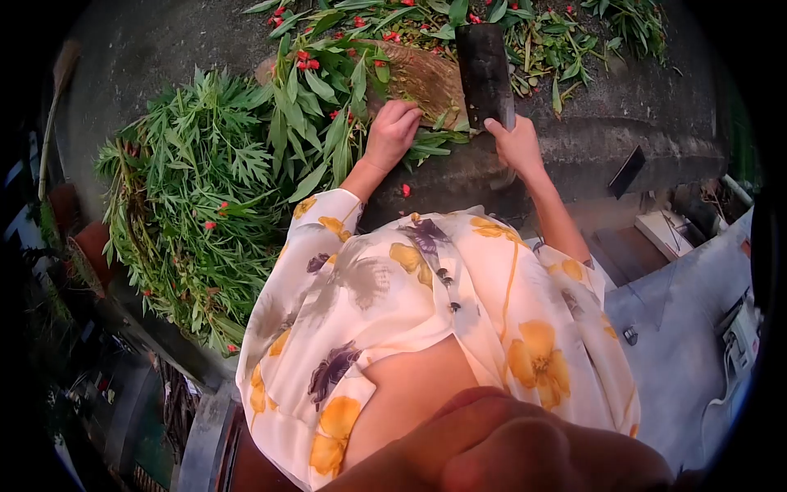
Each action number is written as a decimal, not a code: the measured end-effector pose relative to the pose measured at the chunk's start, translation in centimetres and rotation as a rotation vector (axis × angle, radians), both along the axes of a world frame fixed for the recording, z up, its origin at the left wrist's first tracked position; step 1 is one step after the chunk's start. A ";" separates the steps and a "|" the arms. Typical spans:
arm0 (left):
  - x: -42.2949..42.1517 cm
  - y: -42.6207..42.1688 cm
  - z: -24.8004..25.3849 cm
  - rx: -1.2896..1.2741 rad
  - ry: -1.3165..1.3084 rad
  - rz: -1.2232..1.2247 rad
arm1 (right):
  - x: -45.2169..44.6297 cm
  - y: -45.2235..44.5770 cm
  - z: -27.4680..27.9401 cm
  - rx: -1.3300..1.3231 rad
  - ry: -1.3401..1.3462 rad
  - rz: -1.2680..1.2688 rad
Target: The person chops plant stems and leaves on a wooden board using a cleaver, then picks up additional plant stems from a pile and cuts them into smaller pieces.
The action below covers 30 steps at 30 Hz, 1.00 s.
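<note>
head view: the ledge (656, 138) carries a worn wooden board (418, 72) near the middle of its near edge. red-flowered stems (316, 102) overlap the left side of the board; a heap of greens (193, 176) covers the left part of the ledge and spills over its near edge. cut leaves (566, 45) lie toward the far edge, beyond and to the right of the board. the cleaver (485, 70) is at the right edge of the board, its broad face showing; contact with the wood cannot be confirmed.

hazards, as judged: a sideways swing of the blade could reach the left fingers, which are near it on the board. loose stems under the edge could roll and deflect a cut. a damp handle could turn in the grip.

pose: the right hand (516, 146) is closed around the cleaver handle, thumb toward the blade, forearm angled inward. the left hand (393, 131) is narrow, fingers curled at the board's near edge; whether it pinches anything cannot be told.
</note>
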<state>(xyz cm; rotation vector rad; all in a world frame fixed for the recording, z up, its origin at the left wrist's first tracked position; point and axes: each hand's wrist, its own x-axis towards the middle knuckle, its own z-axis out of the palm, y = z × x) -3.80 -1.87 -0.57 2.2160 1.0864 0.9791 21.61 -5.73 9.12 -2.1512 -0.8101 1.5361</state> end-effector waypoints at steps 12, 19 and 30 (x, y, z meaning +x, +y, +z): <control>-7.8 -2.2 4.9 -0.119 0.321 0.532 | 1.5 1.9 -0.7 0.050 -0.184 0.681; -7.0 -1.1 4.0 -0.296 0.316 0.501 | 6.9 4.5 1.1 0.286 -0.411 0.316; -4.1 1.8 5.5 -0.251 0.386 0.437 | 0.0 -1.1 1.9 0.250 -0.253 0.357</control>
